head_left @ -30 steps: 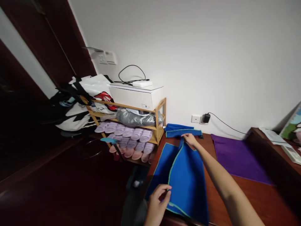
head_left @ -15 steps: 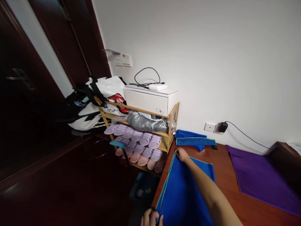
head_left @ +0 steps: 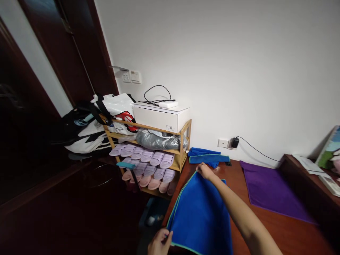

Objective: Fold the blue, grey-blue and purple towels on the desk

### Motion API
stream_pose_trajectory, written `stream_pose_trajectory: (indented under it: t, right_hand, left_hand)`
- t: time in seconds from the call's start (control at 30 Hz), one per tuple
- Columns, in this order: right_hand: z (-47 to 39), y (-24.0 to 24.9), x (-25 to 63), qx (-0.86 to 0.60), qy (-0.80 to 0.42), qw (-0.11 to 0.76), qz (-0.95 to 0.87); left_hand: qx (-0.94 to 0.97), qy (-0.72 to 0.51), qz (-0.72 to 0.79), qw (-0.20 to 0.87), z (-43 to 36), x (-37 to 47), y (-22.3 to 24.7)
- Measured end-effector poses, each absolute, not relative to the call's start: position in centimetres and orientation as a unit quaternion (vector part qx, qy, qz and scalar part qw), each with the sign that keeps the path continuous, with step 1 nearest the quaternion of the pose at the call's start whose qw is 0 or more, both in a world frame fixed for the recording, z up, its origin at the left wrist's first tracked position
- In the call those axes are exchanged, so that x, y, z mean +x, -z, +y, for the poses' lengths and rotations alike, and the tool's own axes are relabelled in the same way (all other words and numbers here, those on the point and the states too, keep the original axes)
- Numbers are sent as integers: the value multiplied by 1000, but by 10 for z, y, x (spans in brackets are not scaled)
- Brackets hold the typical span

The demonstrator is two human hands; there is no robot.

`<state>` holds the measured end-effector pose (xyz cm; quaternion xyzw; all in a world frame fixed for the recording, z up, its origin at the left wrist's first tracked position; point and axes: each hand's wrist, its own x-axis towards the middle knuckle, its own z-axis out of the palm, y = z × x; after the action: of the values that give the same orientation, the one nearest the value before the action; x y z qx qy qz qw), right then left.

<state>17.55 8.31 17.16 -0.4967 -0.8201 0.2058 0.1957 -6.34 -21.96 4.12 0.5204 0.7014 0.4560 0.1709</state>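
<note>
Blue cloth [head_left: 202,212] is pinched at two corners; left hand [head_left: 160,242] grips the near one, right hand [head_left: 205,171] the far.

Right hand [head_left: 204,170] pinching, forearm slanting in from lower right. Left hand [head_left: 160,241] low, nearer, thumb and fingers pinched.
</note>
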Motion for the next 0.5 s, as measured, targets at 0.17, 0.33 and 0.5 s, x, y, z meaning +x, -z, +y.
stream_pose_trajectory:
  t: [0.17,0.33,0.5]
  right_hand:
    - [42,-240,259,-481,-200,267,-811]
    - [-21,-299,351,-461,-173,360,-793]
    - [-105,-339,413,-432,-95,448,-777]
  left_hand:
    - [597,-425,657,179,-214,-67,-115]
    - [696,-371,596,151,-210,-72,-177]
    - [760,-336,546,108,-203,-70,-241]
